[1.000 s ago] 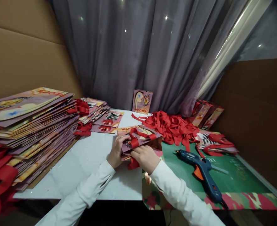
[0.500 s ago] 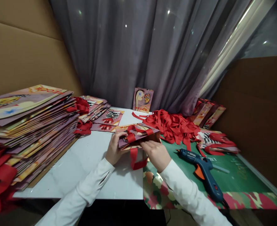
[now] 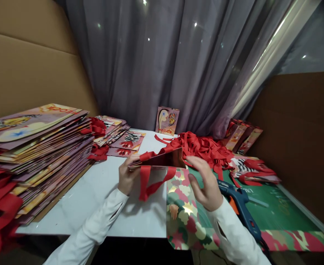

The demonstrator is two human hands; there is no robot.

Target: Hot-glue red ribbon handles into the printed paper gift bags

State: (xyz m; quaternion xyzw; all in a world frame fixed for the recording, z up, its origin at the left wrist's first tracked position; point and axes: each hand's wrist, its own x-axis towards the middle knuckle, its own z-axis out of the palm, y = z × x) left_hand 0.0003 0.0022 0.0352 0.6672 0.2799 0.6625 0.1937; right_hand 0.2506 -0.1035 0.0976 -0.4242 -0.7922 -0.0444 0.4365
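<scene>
A paper gift bag (image 3: 175, 157) is in front of me, its mouth tipped toward me so the dark inside shows. One red ribbon handle (image 3: 144, 184) hangs from its near edge, and another strip of red ribbon lies along the far edge. My left hand (image 3: 127, 176) is closed on the bag's left end. At the right end is my right hand (image 3: 206, 187), fingers apart and thumb spread; its fingertips are close to the bag's side, and I cannot tell whether they touch it.
Tall stacks of flat printed bags (image 3: 57, 158) fill the left side. Beyond my hands lies a heap of red ribbon (image 3: 206, 149). A blue glue gun (image 3: 243, 200) rests on the green mat at right, near a finished-looking bag (image 3: 252, 169). A small bag (image 3: 167, 120) stands against the curtain.
My right hand has come out of the bag's mouth and moved right, its fingers spreading. The bag has tipped, its mouth now wider toward me. My left hand keeps its hold.
</scene>
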